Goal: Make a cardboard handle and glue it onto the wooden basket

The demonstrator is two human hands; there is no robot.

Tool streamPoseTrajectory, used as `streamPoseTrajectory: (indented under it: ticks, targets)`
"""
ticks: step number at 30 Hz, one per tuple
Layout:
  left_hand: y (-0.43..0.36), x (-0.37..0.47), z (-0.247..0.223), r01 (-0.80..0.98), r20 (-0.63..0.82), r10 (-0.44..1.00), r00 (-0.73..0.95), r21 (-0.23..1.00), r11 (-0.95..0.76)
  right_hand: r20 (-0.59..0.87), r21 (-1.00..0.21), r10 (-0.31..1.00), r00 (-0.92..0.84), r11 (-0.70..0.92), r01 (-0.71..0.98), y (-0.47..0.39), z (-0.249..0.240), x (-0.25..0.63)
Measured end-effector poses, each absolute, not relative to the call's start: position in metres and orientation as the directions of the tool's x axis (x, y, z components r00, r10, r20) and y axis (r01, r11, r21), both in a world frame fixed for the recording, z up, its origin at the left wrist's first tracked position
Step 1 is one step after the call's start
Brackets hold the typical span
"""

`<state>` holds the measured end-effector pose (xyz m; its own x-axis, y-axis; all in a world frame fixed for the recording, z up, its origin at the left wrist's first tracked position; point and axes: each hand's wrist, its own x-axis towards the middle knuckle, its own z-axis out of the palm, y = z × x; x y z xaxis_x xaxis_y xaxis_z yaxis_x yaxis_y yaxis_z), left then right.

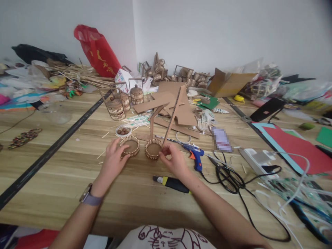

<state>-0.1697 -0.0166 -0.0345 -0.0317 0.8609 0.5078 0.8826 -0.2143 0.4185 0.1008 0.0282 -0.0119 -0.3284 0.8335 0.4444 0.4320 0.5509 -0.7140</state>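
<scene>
Two small round baskets with ribbed rims stand side by side on the wooden table. My left hand point(116, 155) holds the left basket point(133, 153) at its left edge, between thumb and fingers. The right basket point(153, 155) has cardboard strips rising from it, one bent strip point(151, 126) at the back and a long slanting strip point(173, 116) at the right. My right hand point(172, 157) pinches the foot of the slanting strip against the right side of that basket. A dish of brown balls point(123, 131) sits just behind the left basket.
A cutter point(173, 184) lies in front of my right hand. To the right are a blue glue gun point(196, 156), black scissors point(228, 177), a phone point(222, 139) and a power strip point(255, 162) with cables. Behind stand lidded baskets point(115, 109) and cardboard pieces point(186, 110).
</scene>
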Motion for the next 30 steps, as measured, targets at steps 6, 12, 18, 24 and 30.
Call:
streamPoseTrajectory:
  ticks: [6, 12, 18, 24, 30]
  targets:
    - [-0.019, -0.103, -0.022, 0.795, 0.425, 0.889, 0.168, 0.474, -0.377, 0.427, -0.715, 0.834, -0.350, 0.548, 0.433, 0.030, -0.015, 0.100]
    - [-0.002, -0.062, -0.032, 0.711, 0.294, 0.924, 0.246, 0.593, -0.378, 0.430, -0.683, 0.829, -0.358, 0.558, 0.471, 0.031, -0.013, 0.100]
    - [0.002, -0.066, -0.038, 0.775, 0.288, 0.934, 0.211, 0.533, -0.340, 0.423, -0.683, 0.825, -0.375, 0.562, 0.466, 0.034, -0.013, 0.100]
    - [-0.001, -0.065, -0.037, 0.806, 0.306, 0.934, 0.183, 0.497, -0.321, 0.404, -0.696, 0.835, -0.373, 0.545, 0.468, 0.033, -0.018, 0.095]
    - [-0.002, -0.062, -0.037, 0.845, 0.313, 0.933, 0.180, 0.436, -0.309, 0.411, -0.626, 0.830, -0.378, 0.558, 0.544, 0.027, -0.019, 0.122]
